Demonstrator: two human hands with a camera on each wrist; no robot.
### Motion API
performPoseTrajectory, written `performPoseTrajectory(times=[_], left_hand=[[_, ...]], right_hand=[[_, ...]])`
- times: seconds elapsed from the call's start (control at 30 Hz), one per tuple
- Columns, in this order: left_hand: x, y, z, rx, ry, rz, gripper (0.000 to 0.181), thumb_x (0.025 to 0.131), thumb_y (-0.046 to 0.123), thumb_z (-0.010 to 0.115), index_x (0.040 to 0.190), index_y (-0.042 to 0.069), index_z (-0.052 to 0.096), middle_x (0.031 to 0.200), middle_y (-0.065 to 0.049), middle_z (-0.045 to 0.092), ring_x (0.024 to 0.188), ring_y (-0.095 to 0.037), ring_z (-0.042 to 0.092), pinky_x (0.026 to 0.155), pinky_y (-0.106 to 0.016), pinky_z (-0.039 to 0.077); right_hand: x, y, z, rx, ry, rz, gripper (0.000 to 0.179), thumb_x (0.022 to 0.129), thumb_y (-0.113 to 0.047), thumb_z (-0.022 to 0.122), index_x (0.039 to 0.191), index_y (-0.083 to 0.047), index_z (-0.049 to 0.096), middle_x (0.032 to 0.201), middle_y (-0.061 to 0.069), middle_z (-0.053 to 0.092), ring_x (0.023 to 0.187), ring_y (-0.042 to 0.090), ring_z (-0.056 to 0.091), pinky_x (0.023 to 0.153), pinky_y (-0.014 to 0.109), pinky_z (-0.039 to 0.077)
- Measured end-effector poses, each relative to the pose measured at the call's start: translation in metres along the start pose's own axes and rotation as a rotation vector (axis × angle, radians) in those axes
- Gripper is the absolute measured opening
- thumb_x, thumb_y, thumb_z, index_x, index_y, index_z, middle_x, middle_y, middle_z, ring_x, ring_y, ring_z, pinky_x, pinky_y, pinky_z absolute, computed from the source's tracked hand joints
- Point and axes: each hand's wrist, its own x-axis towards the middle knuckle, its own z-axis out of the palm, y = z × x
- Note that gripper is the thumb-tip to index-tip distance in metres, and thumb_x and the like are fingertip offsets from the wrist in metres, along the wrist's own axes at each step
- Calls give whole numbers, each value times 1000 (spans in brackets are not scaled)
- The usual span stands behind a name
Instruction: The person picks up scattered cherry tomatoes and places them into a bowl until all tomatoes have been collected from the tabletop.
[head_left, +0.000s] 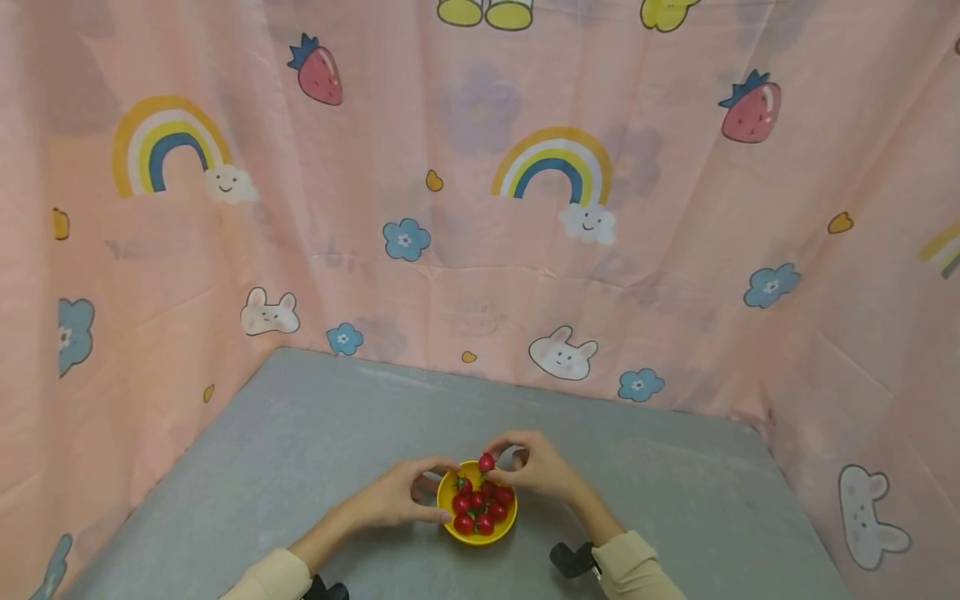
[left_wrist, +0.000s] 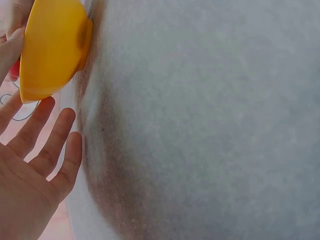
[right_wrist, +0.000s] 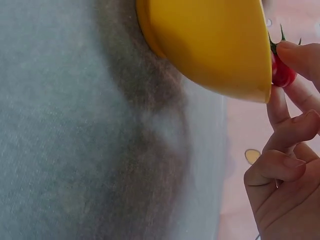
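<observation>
A yellow bowl [head_left: 480, 542] on the grey table holds several red cherry tomatoes [head_left: 477, 502], some with green stems. My left hand [head_left: 393, 496] holds the bowl's left side, thumb and index finger at the rim; in the left wrist view its other fingers [left_wrist: 51, 145] spread loosely beside the bowl. Over the bowl's far edge my right hand [head_left: 536, 462] pinches one cherry tomato [right_wrist: 284, 72] between thumb and fingers, its spiky green calyx showing in the right wrist view. The remaining right fingers [right_wrist: 277, 165] curl below it, outside the bowl.
The grey table [head_left: 360, 408] runs back to a pink curtain [head_left: 465, 308] printed with rainbows, rabbits and flowers, which also closes off both sides. Dark wrist mounts [head_left: 573, 560] sit by the cream sleeves [head_left: 637, 567].
</observation>
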Motion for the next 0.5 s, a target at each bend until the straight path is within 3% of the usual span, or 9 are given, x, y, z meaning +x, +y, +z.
performPoseTrajectory(times=[0.27, 0.5], left_hand=[[1, 0, 1, 3, 5, -9, 55, 91, 21, 80, 140, 17, 57, 138, -5, 59, 111, -18, 65, 84, -35, 55], [0, 3, 2, 21, 13, -12, 57, 91, 23, 80, 142, 18, 55, 138, -4, 59, 111, -17, 64, 84, -35, 55]], right_hand=[[-5, 4, -3, 26, 15, 3, 30, 90, -12, 79, 114, 2, 70, 100, 10, 67, 52, 6, 41, 48, 20, 38], [-28, 9, -18, 17, 94, -9, 25, 90, -7, 78, 111, 4, 69, 99, 20, 68, 48, 4, 37, 46, 19, 36]])
